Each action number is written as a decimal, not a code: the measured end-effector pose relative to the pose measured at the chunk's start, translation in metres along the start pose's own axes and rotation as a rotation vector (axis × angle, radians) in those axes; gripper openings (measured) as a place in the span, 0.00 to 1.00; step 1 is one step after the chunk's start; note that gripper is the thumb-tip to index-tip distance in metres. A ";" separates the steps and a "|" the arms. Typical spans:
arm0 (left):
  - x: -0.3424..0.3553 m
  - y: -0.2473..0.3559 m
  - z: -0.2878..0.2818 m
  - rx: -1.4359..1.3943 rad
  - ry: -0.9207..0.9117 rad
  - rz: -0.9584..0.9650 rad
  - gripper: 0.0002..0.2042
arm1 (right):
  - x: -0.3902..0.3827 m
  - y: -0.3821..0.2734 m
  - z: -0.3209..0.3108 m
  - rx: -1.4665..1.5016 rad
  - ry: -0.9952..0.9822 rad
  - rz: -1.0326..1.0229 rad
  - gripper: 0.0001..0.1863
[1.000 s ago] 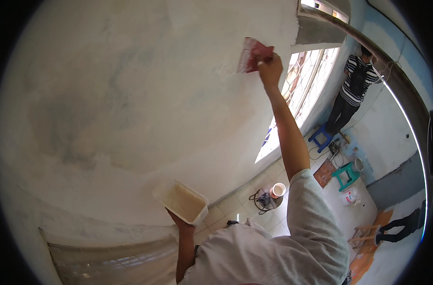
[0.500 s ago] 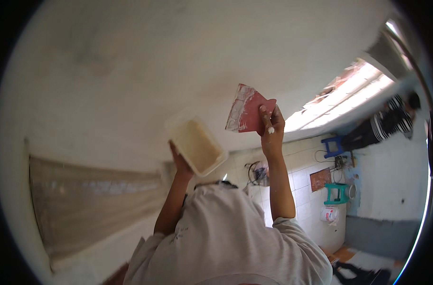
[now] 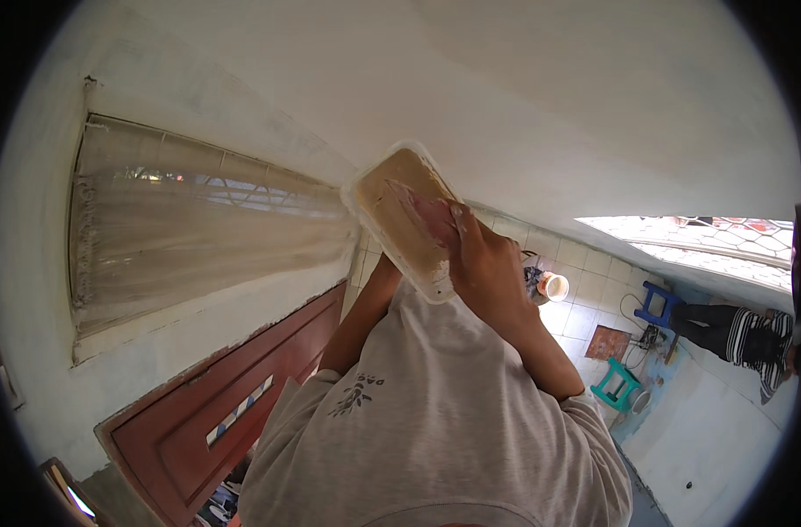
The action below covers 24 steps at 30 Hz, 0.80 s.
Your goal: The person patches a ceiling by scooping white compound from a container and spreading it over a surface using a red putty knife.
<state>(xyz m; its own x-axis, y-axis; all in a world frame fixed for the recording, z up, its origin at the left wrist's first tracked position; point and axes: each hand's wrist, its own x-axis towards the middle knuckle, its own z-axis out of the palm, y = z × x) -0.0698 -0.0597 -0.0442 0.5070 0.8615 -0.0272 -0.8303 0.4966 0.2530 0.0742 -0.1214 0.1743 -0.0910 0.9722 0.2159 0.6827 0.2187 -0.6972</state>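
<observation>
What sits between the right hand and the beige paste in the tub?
The red scraper: the right hand grips one end, and its blade end is over the beige paste; whether it dips in is unclear. The head view shows this.

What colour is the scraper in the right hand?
The scraper is reddish pink with pale smears; it shows in the head view.

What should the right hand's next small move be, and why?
Probably lift the red scraper gently, bringing up some beige paste. The right hand grips it over the white tub, and its blade appears to be in or against the paste, though how deep I cannot tell.
</observation>
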 end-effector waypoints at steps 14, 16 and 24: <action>0.000 0.003 -0.031 -0.291 -0.165 0.048 0.41 | 0.020 0.028 0.065 0.238 -0.041 0.037 0.26; -0.004 0.010 -0.025 -0.234 -0.093 0.051 0.44 | 0.019 0.025 0.061 0.262 -0.027 0.018 0.26; -0.012 0.016 0.016 -0.408 -0.374 -0.141 0.42 | 0.006 0.024 0.059 0.436 -0.096 0.170 0.25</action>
<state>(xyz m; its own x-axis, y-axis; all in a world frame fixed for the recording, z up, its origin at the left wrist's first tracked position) -0.0856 -0.0637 -0.0243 0.6049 0.7251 0.3290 -0.7333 0.6684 -0.1247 0.0479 -0.1057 0.1184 -0.0847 0.9961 0.0239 0.3281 0.0505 -0.9433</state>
